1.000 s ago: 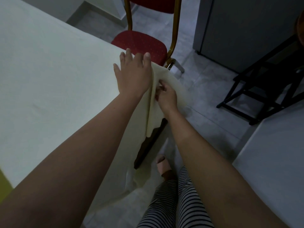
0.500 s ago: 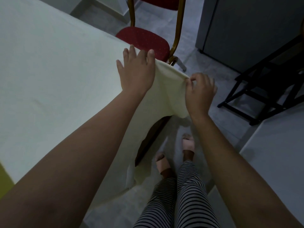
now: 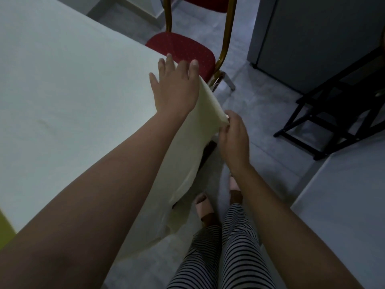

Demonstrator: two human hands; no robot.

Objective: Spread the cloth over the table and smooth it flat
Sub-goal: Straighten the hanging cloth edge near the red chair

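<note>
Cloth (image 3: 62, 90) is already over most of the table top, pale and mostly flat, one faint crease near the middle left. Work is now at the near right corner.

Left hand (image 3: 176, 88) lies flat with fingers spread, palm down on the cloth right at the table corner, pinning it. Right hand (image 3: 234, 138) is below and to the right, off the table edge, fingers pinched on the hanging corner flap of the cloth. Hands apart, doing different jobs: one anchor, one puller.

My read on doing this step well:
- keep the left palm planted so the top surface doesn't slide while I tug
- pull the flap down and slightly outward with the right, steady tension, no jerk
- let the corner fold drop straight so it drapes, not bunches
- then sweep the left palm outward toward the edge to chase that crease out

Risks: pull too hard and the far side shifts off square; can't see the far edges, so overhang there is unknown. Red chair (image 3: 181, 49) sits just beyond the corner, cloth could snag on its seat. Dark table leg (image 3: 208, 151) shows under the drape, so corner isn't fully covered yet.
</note>
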